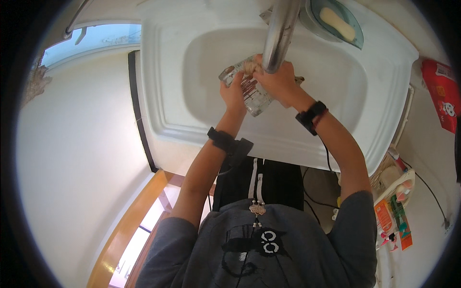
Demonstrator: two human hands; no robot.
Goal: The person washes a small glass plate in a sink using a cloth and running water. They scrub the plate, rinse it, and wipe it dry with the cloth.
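Observation:
Over the basin of a white ceramic sink (212, 108), both hands are on a clear glass container (255, 102) with a brownish pattern or contents; it is tilted. My left hand (234, 91) grips its left side, thumb on top. My right hand (275, 79) is on the upper part, its fingers at a tan, cord-like or cloth-like piece (252, 66). Whether that piece is tied to the glass or held against it, I cannot tell. The metal faucet (279, 39) partly hides the right hand. A small dark-edged bit (299, 79) shows beyond that hand.
A greenish dish (354, 21) with a bar of soap (336, 24) stands on the sink's back right rim. A red package (441, 95) is at the far right. Below it, a basket (383, 169) holds toiletries. Cables hang near my right arm.

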